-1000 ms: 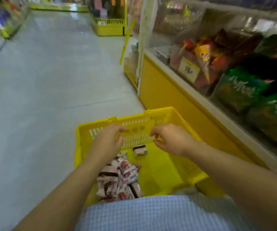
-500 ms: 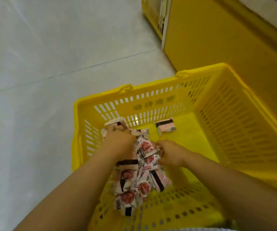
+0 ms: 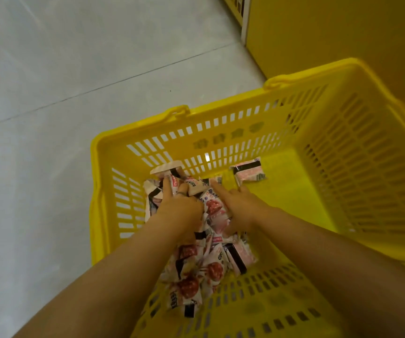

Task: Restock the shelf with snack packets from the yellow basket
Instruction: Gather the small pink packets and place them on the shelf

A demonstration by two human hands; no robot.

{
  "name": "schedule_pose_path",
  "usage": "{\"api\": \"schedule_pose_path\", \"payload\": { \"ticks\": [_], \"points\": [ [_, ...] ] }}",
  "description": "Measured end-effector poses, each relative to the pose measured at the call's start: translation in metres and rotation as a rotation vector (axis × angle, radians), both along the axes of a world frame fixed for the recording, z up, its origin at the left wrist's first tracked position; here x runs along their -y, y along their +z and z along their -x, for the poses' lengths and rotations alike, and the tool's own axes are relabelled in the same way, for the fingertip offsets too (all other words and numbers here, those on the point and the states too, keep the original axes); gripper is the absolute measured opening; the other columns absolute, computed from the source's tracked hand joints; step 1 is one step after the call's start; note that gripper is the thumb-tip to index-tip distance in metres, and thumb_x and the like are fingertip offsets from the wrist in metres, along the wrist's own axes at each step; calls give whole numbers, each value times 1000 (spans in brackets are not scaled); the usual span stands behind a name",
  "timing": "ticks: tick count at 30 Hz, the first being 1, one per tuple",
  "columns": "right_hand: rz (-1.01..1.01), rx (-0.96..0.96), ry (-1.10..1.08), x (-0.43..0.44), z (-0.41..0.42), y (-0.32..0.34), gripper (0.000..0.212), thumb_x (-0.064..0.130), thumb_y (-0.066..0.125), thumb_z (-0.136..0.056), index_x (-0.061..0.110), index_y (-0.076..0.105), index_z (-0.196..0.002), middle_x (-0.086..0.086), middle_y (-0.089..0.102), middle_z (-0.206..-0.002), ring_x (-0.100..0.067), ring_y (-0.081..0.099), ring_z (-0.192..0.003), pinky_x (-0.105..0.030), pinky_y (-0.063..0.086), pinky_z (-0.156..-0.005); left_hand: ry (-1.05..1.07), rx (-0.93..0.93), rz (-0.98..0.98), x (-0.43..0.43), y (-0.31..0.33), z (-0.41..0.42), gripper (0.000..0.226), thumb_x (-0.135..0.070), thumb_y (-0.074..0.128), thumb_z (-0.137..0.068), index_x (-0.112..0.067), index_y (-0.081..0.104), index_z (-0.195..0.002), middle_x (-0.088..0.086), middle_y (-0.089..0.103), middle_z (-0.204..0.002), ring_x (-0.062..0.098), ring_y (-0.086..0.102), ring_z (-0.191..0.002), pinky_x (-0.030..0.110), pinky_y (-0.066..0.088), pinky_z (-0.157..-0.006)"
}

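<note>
A yellow basket (image 3: 223, 111) stands on the floor below me, with a pile of white-and-red snack packets (image 3: 196, 276) in its left half. My left hand (image 3: 179, 206) is dug into the top of the pile, with packets held between its fingers. My right hand (image 3: 241, 206) presses in from the right side of the same pile, its fingertips tucked among the packets. One loose snack packet (image 3: 247, 172) lies apart on the basket floor near the far wall. Both forearms cover part of the pile. The shelf's stock is out of view.
The yellow base of the shelf unit (image 3: 330, 32) rises right behind the basket at the top right. Pale tiled floor (image 3: 50, 118) stretches to the left and ahead. The right half of the basket floor (image 3: 294, 191) is bare.
The view has dropped from the shelf to the basket. Both hands left the basket's far rim, went down onto the packet pile, and now dig deeper into it.
</note>
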State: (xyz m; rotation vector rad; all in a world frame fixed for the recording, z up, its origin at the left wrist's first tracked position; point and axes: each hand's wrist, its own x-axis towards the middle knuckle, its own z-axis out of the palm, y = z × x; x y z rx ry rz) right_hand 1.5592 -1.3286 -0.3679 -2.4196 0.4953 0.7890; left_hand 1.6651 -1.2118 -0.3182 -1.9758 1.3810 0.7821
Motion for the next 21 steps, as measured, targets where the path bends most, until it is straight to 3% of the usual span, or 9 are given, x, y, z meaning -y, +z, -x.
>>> {"api": "schedule_pose_path", "payload": {
  "ticks": [2, 6, 9, 12, 17, 21],
  "points": [
    [18, 24, 14, -3, -1, 1, 133, 44, 84, -65, 29, -16, -151, -15, 48, -137, -40, 30, -134, -48, 36, -102, 1, -2, -1, -1, 2, 1, 48, -35, 68, -80, -19, 52, -123, 4, 50, -128, 35, 22, -135, 72, -10, -106],
    [81, 86, 83, -8, 0, 1, 129, 49, 82, -66, 29, -14, -151, -10, 63, -110, -33, 55, -105, -41, 48, -81, -10, 43, 22, -1, 4, -2, 23, -30, 62, -84, -19, 57, -104, 3, 49, -101, 34, 21, -135, 73, -19, -100],
    [86, 57, 149, -7, 3, 2, 129, 51, 83, -63, 34, -10, -150, -13, 50, -133, -34, 44, -120, -44, 39, -92, -26, 47, 30, 0, 5, -5, 21, -29, 61, -85, -21, 62, -105, 0, 45, -95, 34, 23, -135, 73, -17, -101],
    [93, -19, 190, -10, 6, 0, 130, 50, 83, -63, 35, -13, -149, -14, 33, -150, -36, 30, -134, -51, 28, -106, -9, 28, 100, -2, 5, -8, 22, -25, 58, -88, -20, 58, -109, 1, 54, -102, 32, 26, -133, 71, -14, -104],
    [126, 24, 150, -13, 4, -4, 112, 37, 83, -66, 30, 7, -148, -10, 52, -135, -35, 43, -123, -48, 32, -100, 73, -44, 187, -4, 14, -17, 29, -31, 58, -86, -22, 47, -112, 2, 54, -95, 29, 37, -126, 66, -8, -109],
    [27, -12, 22, 7, 11, 0, 91, 31, 82, -64, 29, 29, -137, -4, 61, -122, -28, 56, -110, -38, 44, -88, 195, -91, 336, -1, 23, -23, 46, -55, 62, -80, -26, 47, -113, -1, 59, -102, 25, 52, -110, 56, 19, -109]
  ]
}}
